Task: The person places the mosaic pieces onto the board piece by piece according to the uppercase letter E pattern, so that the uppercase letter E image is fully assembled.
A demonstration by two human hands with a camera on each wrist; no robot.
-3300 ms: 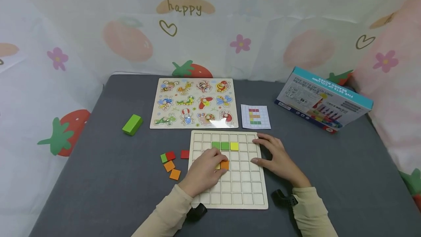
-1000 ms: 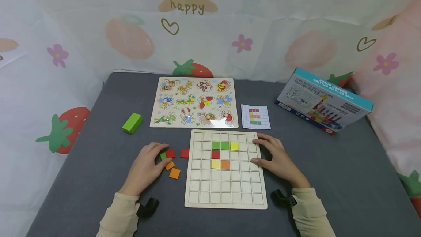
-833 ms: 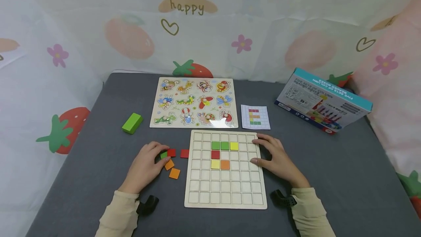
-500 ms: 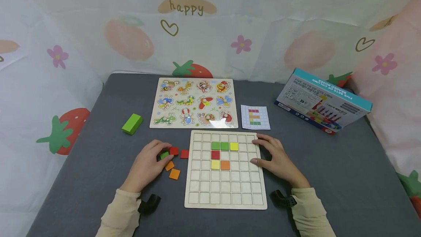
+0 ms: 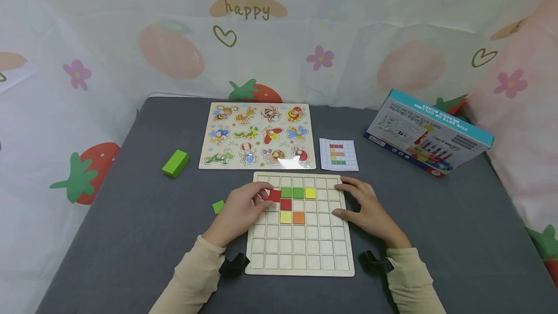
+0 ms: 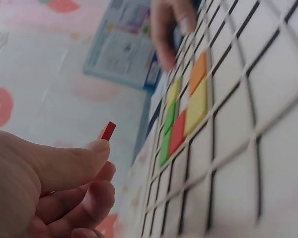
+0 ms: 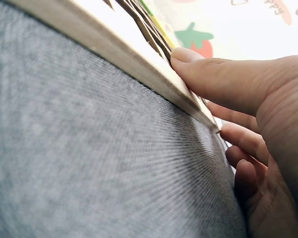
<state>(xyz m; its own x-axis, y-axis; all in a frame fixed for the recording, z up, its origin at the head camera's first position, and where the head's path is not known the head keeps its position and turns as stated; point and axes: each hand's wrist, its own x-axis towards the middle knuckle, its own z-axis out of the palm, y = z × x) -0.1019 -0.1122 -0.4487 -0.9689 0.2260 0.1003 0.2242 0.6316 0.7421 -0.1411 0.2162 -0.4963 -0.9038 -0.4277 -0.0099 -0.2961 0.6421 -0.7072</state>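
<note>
My left hand (image 5: 237, 212) pinches a red square tile (image 5: 274, 196) between thumb and fingers, over the upper left part of the pale grid board (image 5: 301, 260). In the left wrist view the red tile (image 6: 108, 131) shows edge-on, held up off the board. On the board, two green tiles (image 5: 292, 193) and a yellow tile (image 5: 310, 193) form a row. Below them lie another red tile (image 5: 286, 205), a yellow tile (image 5: 286, 217) and an orange tile (image 5: 298, 218). My right hand (image 5: 368, 210) rests on the board's right edge, thumb (image 7: 188, 55) on top.
A loose green tile (image 5: 218, 206) lies left of the board; my left arm hides the spot beside it. Behind are an insect picture board (image 5: 257, 149), a pattern card (image 5: 339, 155) and a tilted box (image 5: 429, 132). A green block (image 5: 176, 164) stands further left.
My left hand placed a red tile on the board beforehand, then picked another red tile from the loose ones and carried it right, over the board. The right hand has stayed put.
</note>
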